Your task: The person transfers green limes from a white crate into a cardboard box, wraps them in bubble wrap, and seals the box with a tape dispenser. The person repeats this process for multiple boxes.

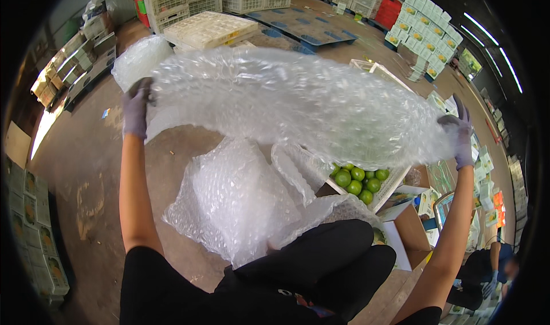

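A wide sheet of clear bubble wrap (275,97) stretches between my two gloved hands, blurred by motion. At its left end, my left hand (136,108) grips the edge, beside a bulky bubble wrap roll (142,58). My right hand (459,131) pinches the other end, fingers partly spread. Below the sheet, a loose heap of bubble wrap (240,196) hangs by my knees. Green citrus fruits (354,181) lie in a white plastic crate (389,196), which the raised sheet partly covers.
An open cardboard box (406,234) stands right of my knees. Stacked plastic crates (206,2) and a blue pallet (318,37) are farther off. Printed cartons (423,32) are piled at the far right. Another person (483,273) is at the lower right; more cartons (36,234) stand left.
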`<action>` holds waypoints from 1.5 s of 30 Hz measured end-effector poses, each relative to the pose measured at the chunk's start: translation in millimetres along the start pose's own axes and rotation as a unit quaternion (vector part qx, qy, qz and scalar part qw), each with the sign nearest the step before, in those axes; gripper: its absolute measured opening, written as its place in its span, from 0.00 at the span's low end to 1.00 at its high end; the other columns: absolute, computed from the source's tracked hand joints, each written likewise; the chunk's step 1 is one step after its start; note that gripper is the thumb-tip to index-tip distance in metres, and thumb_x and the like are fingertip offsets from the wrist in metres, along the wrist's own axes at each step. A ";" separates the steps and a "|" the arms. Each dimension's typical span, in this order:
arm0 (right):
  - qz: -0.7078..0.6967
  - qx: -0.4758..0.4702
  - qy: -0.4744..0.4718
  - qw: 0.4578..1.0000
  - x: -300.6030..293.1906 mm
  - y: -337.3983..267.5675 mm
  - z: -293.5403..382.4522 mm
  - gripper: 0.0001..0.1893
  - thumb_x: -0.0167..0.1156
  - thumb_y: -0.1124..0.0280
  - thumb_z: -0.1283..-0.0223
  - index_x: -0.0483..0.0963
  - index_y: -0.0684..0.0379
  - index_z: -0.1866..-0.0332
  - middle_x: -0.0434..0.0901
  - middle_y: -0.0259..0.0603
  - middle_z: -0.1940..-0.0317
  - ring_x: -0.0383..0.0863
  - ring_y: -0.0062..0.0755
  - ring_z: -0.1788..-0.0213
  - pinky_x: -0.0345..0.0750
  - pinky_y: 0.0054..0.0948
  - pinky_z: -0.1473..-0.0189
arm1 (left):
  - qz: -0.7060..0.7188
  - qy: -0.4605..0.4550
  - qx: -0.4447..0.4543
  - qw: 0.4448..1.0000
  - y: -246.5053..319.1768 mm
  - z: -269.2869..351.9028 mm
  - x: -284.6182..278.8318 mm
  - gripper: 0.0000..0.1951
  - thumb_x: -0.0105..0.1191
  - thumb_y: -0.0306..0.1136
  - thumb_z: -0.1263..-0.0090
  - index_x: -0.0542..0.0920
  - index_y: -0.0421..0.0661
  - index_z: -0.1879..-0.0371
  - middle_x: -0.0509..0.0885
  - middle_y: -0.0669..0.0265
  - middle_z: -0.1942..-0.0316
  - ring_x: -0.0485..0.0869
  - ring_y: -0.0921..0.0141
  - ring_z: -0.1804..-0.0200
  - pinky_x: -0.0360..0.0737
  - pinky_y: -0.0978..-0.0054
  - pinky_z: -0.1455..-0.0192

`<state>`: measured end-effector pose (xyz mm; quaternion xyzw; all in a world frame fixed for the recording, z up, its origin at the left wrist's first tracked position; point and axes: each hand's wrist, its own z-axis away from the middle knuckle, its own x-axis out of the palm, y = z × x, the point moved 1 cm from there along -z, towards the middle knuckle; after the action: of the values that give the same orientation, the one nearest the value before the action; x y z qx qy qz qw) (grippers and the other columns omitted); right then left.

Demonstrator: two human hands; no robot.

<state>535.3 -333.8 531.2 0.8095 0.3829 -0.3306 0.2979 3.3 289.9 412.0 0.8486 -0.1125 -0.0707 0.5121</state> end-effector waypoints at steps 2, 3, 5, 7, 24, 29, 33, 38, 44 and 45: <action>0.280 0.130 -0.109 0.945 -4.1 -31.1 -0.6 0.30 0.61 0.73 0.40 0.71 0.45 0.29 0.54 0.43 0.19 0.57 0.53 0.20 0.58 0.45 0.21 | -0.032 0.054 0.132 0.989 48.5 64.0 1.9 0.11 0.55 0.27 0.23 0.85 0.36 0.48 0.84 0.68 0.66 0.78 0.78 0.67 0.76 0.77 0.63; 0.312 0.224 -0.145 0.912 -3.0 -45.0 -3.8 0.36 0.62 0.74 0.41 0.66 0.42 0.25 0.52 0.44 0.18 0.58 0.53 0.21 0.59 0.45 0.21 | -0.025 0.058 0.127 0.990 65.6 107.4 11.2 0.07 0.58 0.25 0.26 0.85 0.38 0.54 0.82 0.69 0.70 0.80 0.77 0.65 0.77 0.77 0.62; 0.252 0.348 -0.129 0.894 2.0 -71.6 -12.2 0.51 0.65 0.71 0.45 0.46 0.40 0.16 0.47 0.50 0.17 0.61 0.56 0.22 0.62 0.46 0.23 | -0.221 -0.087 0.464 0.853 96.7 188.1 34.7 0.04 0.57 0.27 0.30 0.83 0.40 0.65 0.78 0.64 0.74 0.77 0.70 0.72 0.78 0.74 0.61; -0.316 0.462 -0.060 0.827 21.3 -105.8 -7.0 0.45 0.64 0.43 0.35 0.53 0.46 0.18 0.70 0.58 0.35 0.80 0.47 0.47 0.79 0.41 0.43 | -0.408 -0.407 0.385 0.721 88.7 262.1 76.1 0.05 0.59 0.30 0.35 0.86 0.49 0.63 0.81 0.69 0.69 0.80 0.68 0.70 0.85 0.67 0.52; -0.478 0.427 -0.420 0.643 132.8 -249.7 135.3 0.47 0.65 0.48 0.37 0.52 0.59 0.19 0.63 0.52 0.24 0.69 0.48 0.26 0.75 0.45 0.34 | -0.188 -0.398 -0.126 0.889 -71.0 310.3 211.6 0.38 0.55 0.52 0.23 0.58 0.41 0.23 0.66 0.44 0.26 0.77 0.53 0.32 0.78 0.62 0.34; -0.454 0.335 -0.421 0.710 124.8 -292.4 120.9 0.46 0.63 0.43 0.33 0.50 0.48 0.17 0.50 0.50 0.18 0.61 0.51 0.21 0.68 0.53 0.28 | 0.214 -0.274 -0.339 0.874 -65.4 340.5 288.0 0.46 0.61 0.45 0.25 0.45 0.46 0.17 0.57 0.49 0.21 0.74 0.57 0.30 0.77 0.63 0.34; -0.681 0.308 -0.322 0.581 119.7 -304.9 122.4 0.44 0.64 0.56 0.31 0.48 0.53 0.16 0.42 0.50 0.16 0.61 0.49 0.21 0.73 0.47 0.30 | 0.436 -0.253 -0.361 0.785 0.1 361.8 337.4 0.40 0.59 0.38 0.24 0.51 0.42 0.20 0.65 0.52 0.27 0.73 0.58 0.30 0.75 0.64 0.32; -0.635 0.403 -0.296 0.588 103.1 -266.8 146.4 0.54 0.74 0.69 0.42 0.44 0.55 0.16 0.48 0.59 0.20 0.68 0.48 0.27 0.77 0.38 0.34 | -0.058 -0.082 0.045 0.994 -34.5 322.4 289.6 0.37 0.63 0.34 0.29 0.61 0.32 0.26 0.70 0.46 0.31 0.69 0.54 0.29 0.62 0.59 0.24; -0.512 0.368 -0.364 0.685 102.9 -303.3 135.6 0.59 0.77 0.56 0.44 0.40 0.56 0.16 0.55 0.61 0.22 0.67 0.52 0.28 0.77 0.37 0.34 | 0.254 -0.100 -0.641 0.718 -124.8 326.1 231.3 0.36 0.62 0.37 0.27 0.63 0.38 0.25 0.77 0.52 0.41 0.79 0.59 0.41 0.82 0.54 0.44; -0.500 0.351 -0.336 0.717 102.4 -319.8 130.2 0.57 0.76 0.56 0.42 0.43 0.56 0.16 0.59 0.60 0.24 0.72 0.49 0.32 0.78 0.36 0.36 | 0.247 -0.136 -0.555 0.783 -111.1 335.9 241.3 0.31 0.60 0.33 0.28 0.67 0.38 0.28 0.79 0.56 0.46 0.80 0.61 0.45 0.83 0.57 0.47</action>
<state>284.0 -217.0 301.2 0.3826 0.4630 -0.7924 -0.1067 170.2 -10.2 156.2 0.3427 -0.3279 -0.1069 0.8739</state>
